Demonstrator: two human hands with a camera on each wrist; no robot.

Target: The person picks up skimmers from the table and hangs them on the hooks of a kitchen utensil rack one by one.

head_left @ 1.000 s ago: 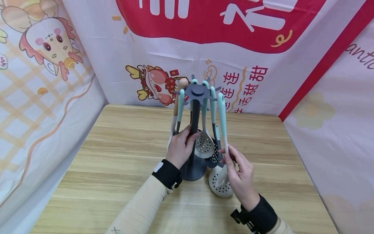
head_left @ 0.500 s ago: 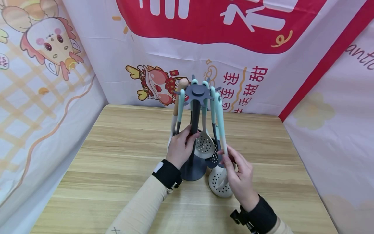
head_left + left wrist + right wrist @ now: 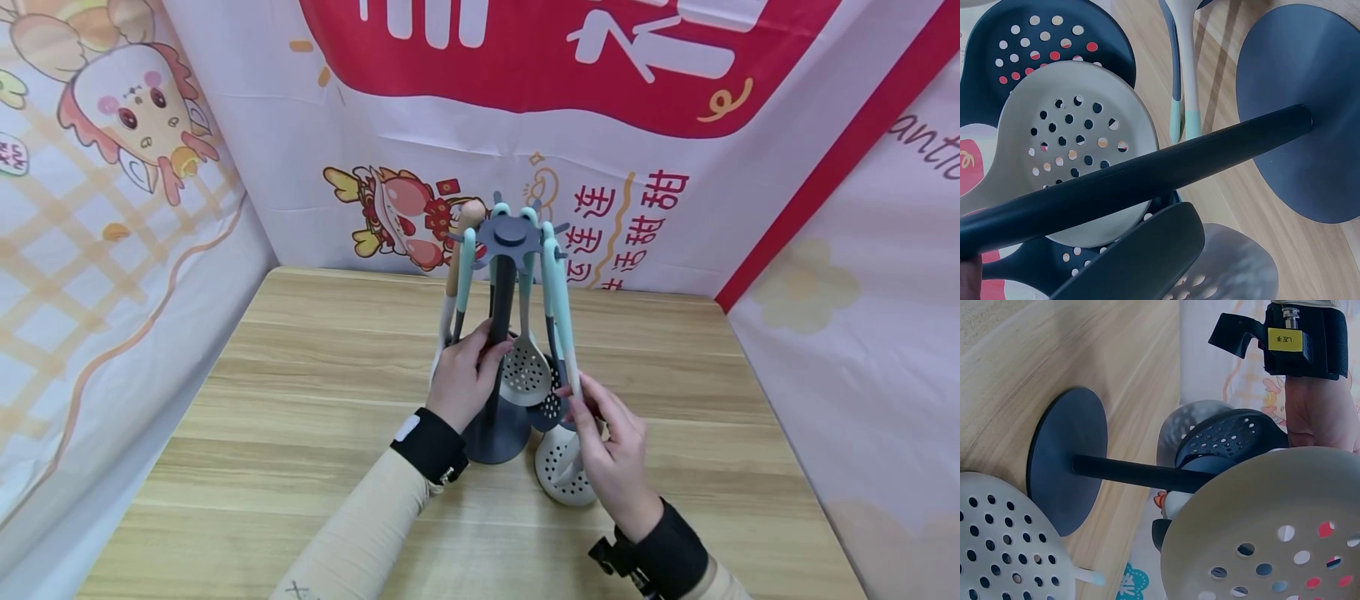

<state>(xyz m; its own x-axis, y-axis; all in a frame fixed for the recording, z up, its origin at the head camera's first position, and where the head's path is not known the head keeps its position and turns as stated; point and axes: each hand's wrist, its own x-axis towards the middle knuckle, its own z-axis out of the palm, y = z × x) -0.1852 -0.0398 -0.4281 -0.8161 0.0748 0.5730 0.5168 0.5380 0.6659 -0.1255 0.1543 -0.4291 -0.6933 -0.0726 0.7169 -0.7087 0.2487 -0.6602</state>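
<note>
A dark grey utensil stand (image 3: 504,300) stands upright on the table. My left hand (image 3: 463,382) grips its post, thumb and fingers around it. My right hand (image 3: 617,457) pinches the pale shaft of a mint-handled kitchen utensil (image 3: 560,304). That handle's top end is at the stand's right-hand hooks; I cannot tell whether it is hooked. My hand partly hides its lower end. A perforated pale head (image 3: 1266,500) looms close in the right wrist view. A light grey skimmer (image 3: 525,375) hangs beside the post.
Several other mint-handled utensils hang from the stand, among them a dark slotted one (image 3: 547,410). A wooden-ended utensil (image 3: 471,215) hangs at the left. Another perforated grey head (image 3: 564,492) is low beside the round base (image 3: 497,450). A printed cloth (image 3: 360,125) backs the wooden table (image 3: 300,375).
The top of the utensil in my right hand has tilted left, from beside the stand to its hooks. My right hand has shifted slightly left. My left hand keeps its grip on the post.
</note>
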